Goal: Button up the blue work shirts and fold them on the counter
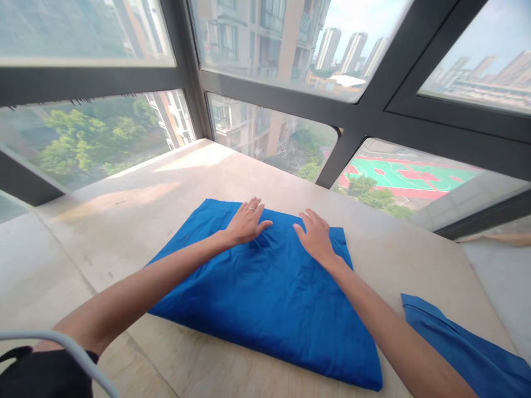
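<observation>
A folded piece of blue cloth (265, 298) lies flat on the pale stone sill, with some wrinkles across its top. My left hand (248, 222) rests on its far edge, fingers stretched out and a ring on one finger. To the right, my right hand (315, 235) also lies on the far part of the cloth, its fingers extended and thumb apart. Neither hand grasps the fabric. The cloth's underside and inner layers are hidden.
A second blue cloth (456, 342) lies at the lower right on the stone sill (136, 221). Dark window frames (282, 97) border the far side, with glass panes between them. A white cable (74, 354) curves across the lower left corner.
</observation>
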{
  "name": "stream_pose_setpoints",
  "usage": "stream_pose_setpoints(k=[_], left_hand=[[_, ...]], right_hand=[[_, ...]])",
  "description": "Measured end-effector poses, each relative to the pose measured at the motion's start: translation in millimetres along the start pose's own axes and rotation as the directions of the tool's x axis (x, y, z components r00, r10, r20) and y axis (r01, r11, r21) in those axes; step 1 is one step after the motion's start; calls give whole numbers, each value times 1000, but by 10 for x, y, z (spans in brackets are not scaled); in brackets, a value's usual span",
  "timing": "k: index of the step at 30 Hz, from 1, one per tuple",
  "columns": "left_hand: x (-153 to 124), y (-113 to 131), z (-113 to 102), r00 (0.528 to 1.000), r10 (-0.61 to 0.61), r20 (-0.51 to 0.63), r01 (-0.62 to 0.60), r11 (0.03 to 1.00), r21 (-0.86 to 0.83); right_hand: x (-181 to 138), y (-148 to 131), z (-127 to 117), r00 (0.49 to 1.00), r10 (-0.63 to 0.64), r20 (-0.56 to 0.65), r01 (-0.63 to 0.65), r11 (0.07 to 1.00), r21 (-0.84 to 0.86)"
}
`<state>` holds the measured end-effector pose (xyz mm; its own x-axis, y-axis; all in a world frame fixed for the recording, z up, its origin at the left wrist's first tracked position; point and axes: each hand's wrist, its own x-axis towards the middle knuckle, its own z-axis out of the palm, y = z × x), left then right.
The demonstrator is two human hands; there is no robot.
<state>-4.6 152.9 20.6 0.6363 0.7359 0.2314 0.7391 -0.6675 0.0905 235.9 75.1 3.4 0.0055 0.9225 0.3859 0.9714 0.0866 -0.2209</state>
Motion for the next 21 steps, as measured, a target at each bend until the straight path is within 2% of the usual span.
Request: stream_pose_setpoints(k=[2, 3, 6, 12, 16, 19, 21], left_hand=[[-16, 261, 157, 993, 109, 36, -108, 994, -29], [-26, 336, 234, 992, 116, 55, -114, 993, -35], [-72, 348, 400, 993, 52, 107, -48, 998, -38], [-213, 2, 367, 982, 96, 162, -86, 994, -66], [-330, -315, 286, 986, -30, 163, 33, 999, -18], [-477, -620, 221, 972, -162, 172, 158, 987, 37], [-600, -803, 162, 962, -199, 186, 190, 980, 65]], right_hand=[[17, -315, 103, 990, -112, 89, 114, 993, -21], [21, -413, 162, 980, -143, 137, 148, 989, -30], [5, -445, 302, 973, -58, 223, 79, 993, -87], [-82, -10, 262, 958, 52, 282, -20, 993, -116], [-146, 163, 183, 951, 93, 294, -51, 988, -147], [-188, 227, 149, 950, 109, 294, -62, 984, -165], [-208, 252, 138, 949, 113, 293, -65, 983, -170]])
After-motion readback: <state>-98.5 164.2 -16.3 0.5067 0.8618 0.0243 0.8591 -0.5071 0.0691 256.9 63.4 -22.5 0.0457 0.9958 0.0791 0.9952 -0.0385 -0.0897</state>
